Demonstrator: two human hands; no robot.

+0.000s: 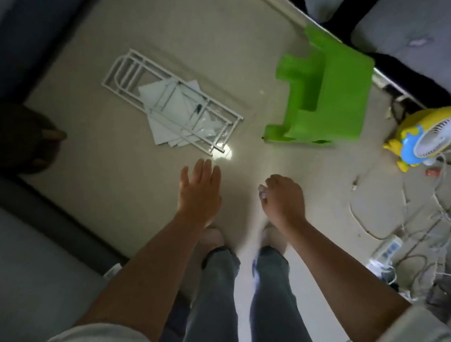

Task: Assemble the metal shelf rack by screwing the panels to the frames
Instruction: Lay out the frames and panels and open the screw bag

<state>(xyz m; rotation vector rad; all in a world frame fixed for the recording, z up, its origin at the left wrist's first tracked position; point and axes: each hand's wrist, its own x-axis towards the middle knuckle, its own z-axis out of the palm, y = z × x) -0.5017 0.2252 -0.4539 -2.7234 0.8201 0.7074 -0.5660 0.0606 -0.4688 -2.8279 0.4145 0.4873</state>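
I stand over the beige floor and look down. The white metal frames lie flat in a pile on the floor ahead of me, with white flat panels under them and a clear plastic bag at the near end. A small dark tool lies on the pile. My left hand hangs in the air below the pile with straight fingers, holding nothing. My right hand is to its right, fingers loosely curled, also holding nothing. Both hands are apart from the rack parts.
A green plastic stool lies tipped over at the right of the pile. A yellow and blue toy fan stands further right, with loose cables and a power strip. Grey sofa cushions border the floor at left.
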